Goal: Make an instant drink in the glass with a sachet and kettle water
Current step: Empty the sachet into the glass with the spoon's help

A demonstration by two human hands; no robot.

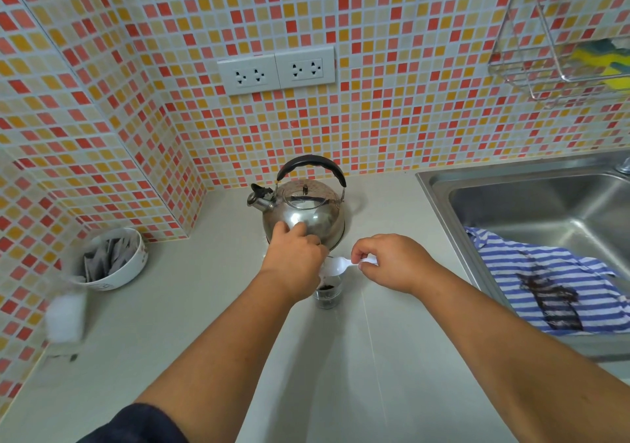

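Right hand pinches a white plastic spoon over the glass. Left hand curled above the glass; contents not discernible. Kettle just beyond both hands.

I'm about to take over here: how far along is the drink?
Done: dark powder sits in the glass. In hand: the right hand holds a white spoon over the rim, the left hand at the glass. Left: no water visible; the kettle stands unlifted behind.

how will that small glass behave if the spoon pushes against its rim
The glass looks small and light, holding only dark granules, so it may slide or tip on the smooth counter. The left hand appears to steady it. The plastic spoon probably flexes first.
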